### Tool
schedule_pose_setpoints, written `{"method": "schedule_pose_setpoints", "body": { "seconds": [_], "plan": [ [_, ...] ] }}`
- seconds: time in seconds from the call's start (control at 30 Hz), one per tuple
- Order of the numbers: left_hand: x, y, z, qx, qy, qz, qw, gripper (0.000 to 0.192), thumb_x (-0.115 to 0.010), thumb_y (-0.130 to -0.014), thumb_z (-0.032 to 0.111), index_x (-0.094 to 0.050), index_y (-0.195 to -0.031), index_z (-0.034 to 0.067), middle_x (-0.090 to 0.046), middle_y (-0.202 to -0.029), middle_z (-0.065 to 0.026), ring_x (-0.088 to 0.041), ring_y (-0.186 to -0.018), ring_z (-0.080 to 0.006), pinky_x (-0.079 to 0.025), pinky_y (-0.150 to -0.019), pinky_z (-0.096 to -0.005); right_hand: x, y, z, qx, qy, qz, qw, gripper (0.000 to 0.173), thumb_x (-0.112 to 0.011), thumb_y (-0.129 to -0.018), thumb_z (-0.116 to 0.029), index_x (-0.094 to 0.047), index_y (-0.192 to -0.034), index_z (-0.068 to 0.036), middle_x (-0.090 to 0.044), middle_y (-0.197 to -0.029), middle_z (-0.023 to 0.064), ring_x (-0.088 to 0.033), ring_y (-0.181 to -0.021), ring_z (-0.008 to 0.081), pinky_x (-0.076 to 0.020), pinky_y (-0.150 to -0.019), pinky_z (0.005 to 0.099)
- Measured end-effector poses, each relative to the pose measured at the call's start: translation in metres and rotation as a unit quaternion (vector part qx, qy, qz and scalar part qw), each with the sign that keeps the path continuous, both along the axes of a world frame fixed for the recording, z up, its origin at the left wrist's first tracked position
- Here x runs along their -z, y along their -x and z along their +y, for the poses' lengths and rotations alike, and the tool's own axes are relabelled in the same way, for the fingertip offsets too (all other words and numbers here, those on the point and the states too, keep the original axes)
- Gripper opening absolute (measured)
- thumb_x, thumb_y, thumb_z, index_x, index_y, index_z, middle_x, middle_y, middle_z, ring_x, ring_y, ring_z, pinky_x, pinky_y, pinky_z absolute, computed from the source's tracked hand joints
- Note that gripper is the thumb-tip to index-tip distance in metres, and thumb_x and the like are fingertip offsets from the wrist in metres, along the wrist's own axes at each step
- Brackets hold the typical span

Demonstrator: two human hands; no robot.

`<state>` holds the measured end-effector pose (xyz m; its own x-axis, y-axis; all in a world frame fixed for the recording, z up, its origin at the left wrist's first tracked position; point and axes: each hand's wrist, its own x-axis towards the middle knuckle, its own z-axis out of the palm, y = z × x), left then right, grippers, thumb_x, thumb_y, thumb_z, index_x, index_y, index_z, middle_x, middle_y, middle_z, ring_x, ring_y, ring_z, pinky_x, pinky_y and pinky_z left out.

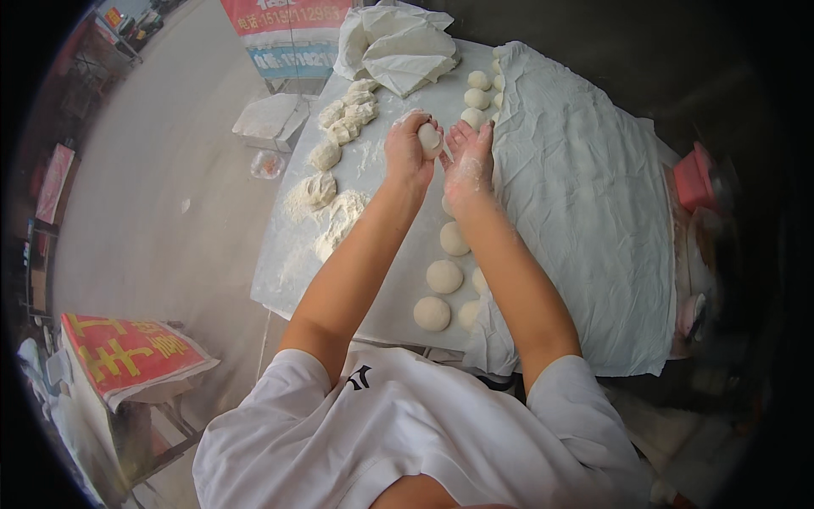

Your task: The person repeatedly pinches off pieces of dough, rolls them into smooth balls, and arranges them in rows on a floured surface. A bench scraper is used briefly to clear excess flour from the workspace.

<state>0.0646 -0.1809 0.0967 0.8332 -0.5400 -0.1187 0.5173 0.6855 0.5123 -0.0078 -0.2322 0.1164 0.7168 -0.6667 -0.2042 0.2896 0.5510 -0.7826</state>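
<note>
A smooth ball of dough (430, 141) is held in my left hand (407, 145), fingers curled round it. My right hand (469, 159) is beside it, palm up and floury, fingers apart, with nothing in it. Under and around my right hand, round dough balls (444, 276) form a line on the pale work table (388, 299); some lie partly under a white cloth (579, 210). Rough dough lumps (325, 155) run along the table's left side, beside a heap of flour-covered dough (343, 219), partly behind my left forearm.
A crumpled white cloth (400, 48) lies at the table's far end. Beyond the left edge are a white foam box (273, 121) and a plastic bag (268, 165). A red container (694, 178) stands at the right. Red signs with writing (137, 356) stand around.
</note>
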Motion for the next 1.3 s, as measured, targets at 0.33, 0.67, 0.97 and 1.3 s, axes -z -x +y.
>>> {"method": "schedule_pose_setpoints", "body": {
  "seconds": [0.33,0.67,0.97,1.3],
  "plan": [
    [0.020,-0.195,-0.233,0.178,-0.228,-0.066,0.955,0.033,-0.059,-0.078,0.005,-0.055,-0.112,0.004,-0.057,-0.112,-0.0106,-0.058,-0.101,-0.0295,-0.047,-0.097,-0.0431,-0.008,0.211,-0.112,-0.012,-0.204,-0.125,0.971,0.066,-0.040,-0.093,-0.059,-0.051,-0.128,-0.003,-0.044,-0.140,0.0113,-0.036,-0.133,0.0250,-0.0283,-0.108,0.0410],
    [0.066,-0.242,-0.320,0.217,-0.604,-0.555,0.529,0.043,-0.054,-0.083,0.032,-0.065,-0.121,0.014,-0.065,-0.119,-0.0089,-0.065,-0.105,-0.0255,-0.054,-0.083,-0.0363,0.001,0.227,-0.142,0.097,-0.124,-0.145,0.977,0.062,-0.040,-0.094,-0.058,-0.057,-0.121,-0.005,-0.047,-0.138,0.0107,-0.038,-0.132,0.0264,-0.0370,-0.101,0.0414],
    [0.042,-0.228,-0.314,0.270,-0.647,-0.653,0.286,0.044,-0.050,-0.082,0.014,-0.061,-0.124,0.002,-0.066,-0.117,-0.0145,-0.069,-0.087,-0.0262,-0.056,-0.074,-0.0333,0.012,0.212,-0.135,0.075,-0.169,-0.143,0.972,0.060,-0.041,-0.094,-0.058,-0.058,-0.117,-0.005,-0.051,-0.131,0.0102,-0.042,-0.125,0.0262,-0.0381,-0.098,0.0400],
    [0.002,-0.199,-0.101,0.047,-0.392,-0.562,0.727,0.031,-0.061,-0.093,0.024,-0.067,-0.115,0.003,-0.071,-0.103,-0.0090,-0.068,-0.092,-0.0165,-0.052,-0.085,-0.0301,-0.011,0.174,-0.086,-0.022,-0.227,-0.169,0.959,0.052,-0.047,-0.094,-0.049,-0.057,-0.114,-0.002,-0.054,-0.113,0.0096,-0.048,-0.108,0.0249,-0.0401,-0.092,0.0366]
  ]
}}
